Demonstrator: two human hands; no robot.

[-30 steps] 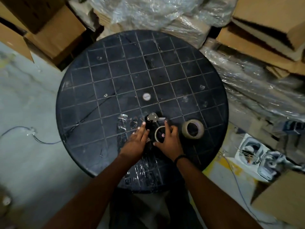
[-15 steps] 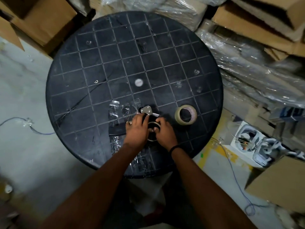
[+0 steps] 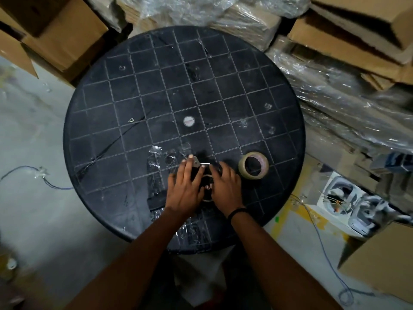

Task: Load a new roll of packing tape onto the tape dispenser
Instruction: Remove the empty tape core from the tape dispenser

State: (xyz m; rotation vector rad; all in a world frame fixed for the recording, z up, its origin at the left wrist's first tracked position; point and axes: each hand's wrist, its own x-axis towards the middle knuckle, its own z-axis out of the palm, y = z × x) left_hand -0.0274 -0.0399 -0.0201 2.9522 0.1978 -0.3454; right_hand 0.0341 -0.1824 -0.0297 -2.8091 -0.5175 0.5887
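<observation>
A black tape dispenser point(image 3: 206, 182) with a metal front blade lies flat on the round black table point(image 3: 156, 97), near its front edge. My left hand point(image 3: 184, 189) rests on the dispenser's left side, fingers reaching the metal blade. My right hand point(image 3: 225, 186) grips its right side, next to a thin ring around the hub. Most of the dispenser is hidden under both hands. A tan roll of packing tape point(image 3: 253, 165) lies flat on the table just right of my right hand, untouched.
Crumpled clear film point(image 3: 159, 157) sticks to the table left of the dispenser. Cardboard boxes point(image 3: 348, 36) and plastic-wrapped stacks point(image 3: 335, 104) crowd the back and right. A blue cable point(image 3: 26, 175) runs over the floor at left. White devices point(image 3: 348, 198) sit on the floor at right.
Both hands have closed in over the dispenser; the left hand now covers its left side and reaches the blade. The camera view shifted. The tape roll has not moved.
</observation>
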